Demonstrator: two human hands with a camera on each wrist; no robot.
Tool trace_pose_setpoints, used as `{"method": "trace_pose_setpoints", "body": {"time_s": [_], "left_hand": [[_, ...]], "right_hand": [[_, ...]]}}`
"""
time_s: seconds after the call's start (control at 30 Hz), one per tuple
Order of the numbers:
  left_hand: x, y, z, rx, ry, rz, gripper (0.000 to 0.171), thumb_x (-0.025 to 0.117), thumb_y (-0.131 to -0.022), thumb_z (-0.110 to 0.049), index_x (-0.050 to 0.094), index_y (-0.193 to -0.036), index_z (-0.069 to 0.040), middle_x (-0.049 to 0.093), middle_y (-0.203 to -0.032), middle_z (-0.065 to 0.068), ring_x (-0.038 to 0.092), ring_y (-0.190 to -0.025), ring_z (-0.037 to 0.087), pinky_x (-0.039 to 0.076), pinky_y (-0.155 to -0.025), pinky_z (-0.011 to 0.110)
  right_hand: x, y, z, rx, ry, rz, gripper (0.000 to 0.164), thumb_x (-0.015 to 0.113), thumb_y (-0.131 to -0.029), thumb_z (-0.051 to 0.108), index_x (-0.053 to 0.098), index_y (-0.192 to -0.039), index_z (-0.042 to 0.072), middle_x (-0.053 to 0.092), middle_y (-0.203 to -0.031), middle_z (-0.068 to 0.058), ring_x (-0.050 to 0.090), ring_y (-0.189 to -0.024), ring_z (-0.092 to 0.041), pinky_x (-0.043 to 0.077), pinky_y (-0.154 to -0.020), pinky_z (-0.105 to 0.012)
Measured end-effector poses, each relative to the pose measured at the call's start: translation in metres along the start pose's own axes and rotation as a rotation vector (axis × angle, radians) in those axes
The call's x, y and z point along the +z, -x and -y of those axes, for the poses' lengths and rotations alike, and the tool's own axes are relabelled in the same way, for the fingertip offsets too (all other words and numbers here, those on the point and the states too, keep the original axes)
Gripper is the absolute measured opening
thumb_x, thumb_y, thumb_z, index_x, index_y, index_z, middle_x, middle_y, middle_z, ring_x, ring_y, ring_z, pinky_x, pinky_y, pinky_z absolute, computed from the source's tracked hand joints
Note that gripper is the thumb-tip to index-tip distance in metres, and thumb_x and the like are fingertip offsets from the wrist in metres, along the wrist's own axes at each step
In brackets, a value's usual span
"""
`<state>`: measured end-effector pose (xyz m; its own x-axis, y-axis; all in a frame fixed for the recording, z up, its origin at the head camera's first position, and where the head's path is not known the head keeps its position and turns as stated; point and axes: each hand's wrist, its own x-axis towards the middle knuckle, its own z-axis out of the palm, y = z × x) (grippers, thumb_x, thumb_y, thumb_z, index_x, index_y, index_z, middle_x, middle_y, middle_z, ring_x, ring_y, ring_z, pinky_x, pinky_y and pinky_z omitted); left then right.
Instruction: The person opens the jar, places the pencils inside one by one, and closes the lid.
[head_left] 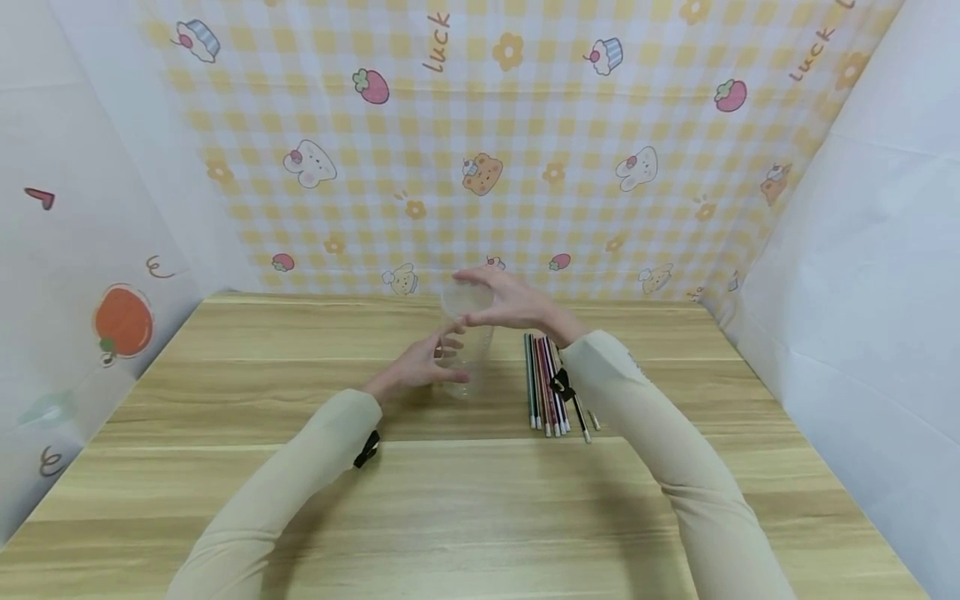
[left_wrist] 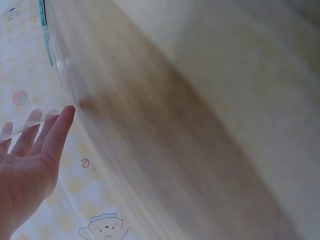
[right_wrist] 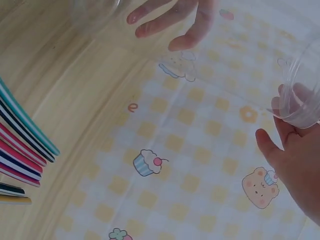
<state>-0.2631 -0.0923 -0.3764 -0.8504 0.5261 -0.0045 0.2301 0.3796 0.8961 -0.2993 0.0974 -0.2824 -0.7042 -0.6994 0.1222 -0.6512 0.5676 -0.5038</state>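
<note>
A clear plastic cylindrical container (head_left: 480, 348) stands between both hands near the middle of the table. My left hand (head_left: 422, 363) holds its lower part from the left, thumb in front and fingers round the far side. At its top, my right hand (head_left: 513, 302) grips the rim with thumb and fingers spread round it. Through the clear wall (right_wrist: 235, 70) in the right wrist view, the left fingers (right_wrist: 192, 30) show. The left wrist view has the left hand (left_wrist: 30, 167) at its edge, fingertips partly behind transparent plastic.
A row of several colored pencils (head_left: 546, 387) lies on the wooden table (head_left: 465, 517), right of the container and partly under the right sleeve (head_left: 652, 425). A short piece (head_left: 594, 421) lies beside them. Behind the table hangs a yellow checked cloth (head_left: 450, 125); white sheets flank it.
</note>
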Motion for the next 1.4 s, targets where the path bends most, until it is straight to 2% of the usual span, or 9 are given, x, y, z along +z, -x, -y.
{"method": "trace_pose_setpoints", "body": {"time_s": [0.1,0.2,0.33,0.47,0.63,0.83,1.1,1.27,1.4], "left_hand": [[0.002,-0.008,0.014,0.009,-0.006,-0.012,0.085,0.072,-0.073,-0.015,0.019,-0.139,-0.014,0.038,-0.13,0.018,0.038,-0.116,0.034,0.031,-0.094,0.049],[0.003,-0.014,0.028,0.011,-0.025,-0.029,0.084,0.074,-0.072,-0.019,0.021,-0.138,-0.018,0.04,-0.129,0.014,0.04,-0.115,0.031,0.033,-0.094,0.047],[0.003,-0.014,0.027,-0.008,-0.041,-0.035,0.08,0.074,-0.072,-0.021,0.026,-0.136,-0.015,0.042,-0.127,0.014,0.041,-0.114,0.029,0.034,-0.093,0.046],[0.004,-0.014,0.027,-0.021,-0.054,-0.038,0.08,0.073,-0.072,-0.022,0.025,-0.136,-0.012,0.042,-0.128,0.013,0.04,-0.114,0.03,0.033,-0.093,0.047],[0.002,-0.009,0.018,-0.001,-0.027,-0.016,0.081,0.072,-0.074,-0.021,0.024,-0.136,-0.007,0.039,-0.129,0.02,0.037,-0.116,0.036,0.032,-0.093,0.05],[0.0,-0.002,0.002,0.011,0.028,0.007,0.085,0.074,-0.071,-0.022,0.022,-0.137,-0.006,0.036,-0.129,0.025,0.036,-0.116,0.04,0.032,-0.094,0.05],[0.004,-0.014,0.027,0.013,-0.021,-0.038,0.081,0.073,-0.072,-0.017,0.024,-0.137,-0.015,0.041,-0.128,0.018,0.04,-0.115,0.032,0.035,-0.093,0.045],[0.005,-0.015,0.029,0.013,-0.024,-0.053,0.08,0.074,-0.071,-0.019,0.027,-0.135,-0.014,0.042,-0.127,0.017,0.041,-0.114,0.032,0.036,-0.092,0.045],[0.005,-0.015,0.028,0.021,-0.031,-0.049,0.081,0.075,-0.071,-0.021,0.026,-0.135,-0.013,0.042,-0.127,0.019,0.041,-0.114,0.032,0.035,-0.093,0.044]], "right_hand": [[0.001,0.002,0.003,0.009,-0.014,0.005,0.073,0.06,-0.075,0.041,0.03,-0.138,0.017,0.028,-0.14,-0.004,0.027,-0.123,-0.021,0.029,-0.095,-0.048],[0.003,0.004,0.009,0.028,0.043,-0.044,0.073,0.058,-0.078,0.044,0.029,-0.138,0.015,0.028,-0.14,-0.006,0.023,-0.126,-0.022,0.024,-0.098,-0.048],[0.003,0.004,0.019,0.088,0.171,-0.121,0.075,0.056,-0.077,0.053,0.034,-0.134,0.011,0.035,-0.134,-0.012,0.03,-0.121,-0.026,0.029,-0.096,-0.045],[0.005,0.004,0.023,0.141,0.263,-0.148,0.079,0.055,-0.074,0.06,0.039,-0.13,0.007,0.042,-0.123,-0.012,0.041,-0.109,-0.025,0.038,-0.089,-0.038],[0.007,0.003,0.023,0.124,0.335,-0.15,0.076,0.056,-0.073,0.061,0.045,-0.125,0.006,0.046,-0.114,-0.01,0.042,-0.102,-0.023,0.04,-0.083,-0.035],[0.005,0.002,0.017,0.034,0.31,-0.144,0.069,0.06,-0.075,0.052,0.046,-0.126,0.006,0.045,-0.122,-0.012,0.039,-0.11,-0.025,0.036,-0.088,-0.038],[0.002,0.004,0.012,-0.067,0.192,-0.084,0.068,0.06,-0.076,0.035,0.036,-0.133,0.008,0.039,-0.133,-0.009,0.033,-0.118,-0.023,0.031,-0.094,-0.04],[0.0,0.007,0.013,-0.056,0.107,-0.079,0.072,0.059,-0.079,0.035,0.027,-0.138,0.011,0.031,-0.138,-0.009,0.028,-0.123,-0.022,0.028,-0.098,-0.042],[0.001,0.007,0.015,0.002,0.108,-0.135,0.076,0.06,-0.078,0.045,0.027,-0.138,0.013,0.03,-0.138,-0.009,0.028,-0.123,-0.022,0.028,-0.098,-0.042]]}}
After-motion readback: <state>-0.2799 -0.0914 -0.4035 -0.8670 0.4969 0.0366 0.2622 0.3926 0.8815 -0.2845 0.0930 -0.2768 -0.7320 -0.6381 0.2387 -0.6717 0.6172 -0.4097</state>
